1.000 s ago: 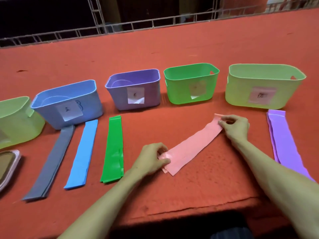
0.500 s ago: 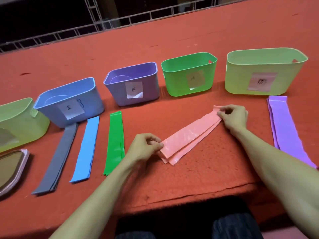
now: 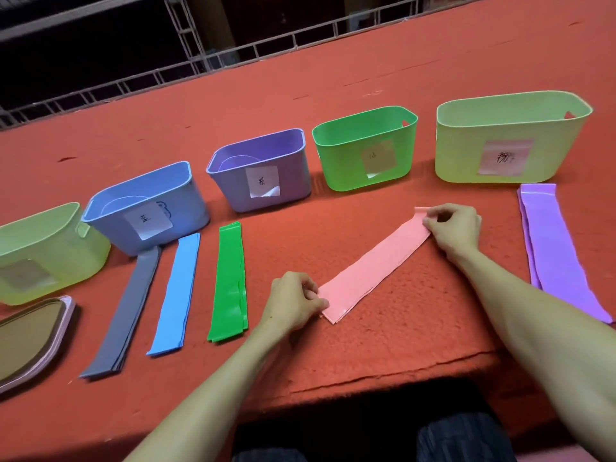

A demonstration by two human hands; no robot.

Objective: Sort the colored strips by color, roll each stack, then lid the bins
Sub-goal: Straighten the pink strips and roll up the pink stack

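Pink stack (image 3: 373, 271), change: fanned into separate edges at the near end half a second ago, now squared into one flat band, pinched at both ends as before.
Table (image 3: 333, 95): red felt, with bins in a row at the back and strips in front.
Right yellow-green bin (image 3: 460, 155): largest, pink label, just beyond the right hand, no lid on.
Left yellow-green bin (image 3: 66, 255): far left, open.
Blue bin (image 3: 186, 208), purple bin (image 3: 293, 175), green bin (image 3: 340, 165): labelled, open, between the two above.
Lids (image 3: 30, 338): stacked at the left edge, near the left bin.
Purple stack (image 3: 560, 255): flat, well right of the right hand.
Grey stack (image 3: 126, 315), blue stack (image 3: 176, 295), green stack (image 3: 230, 281): side by side, flat, unrolled, left of the left hand.
Pink stack, place: flat on the felt at centre, between the hands.
Long axis: diagonal, near-left to far-right, one hand on each end.
Left hand (image 3: 293, 303): fingers curled, pinching the near end.
Right hand (image 3: 456, 230): thumb and fingertips pinching the far end, that tip slightly lifted.
Next, as judged: roll along the axis; right hand nearer the pink-labelled bin.
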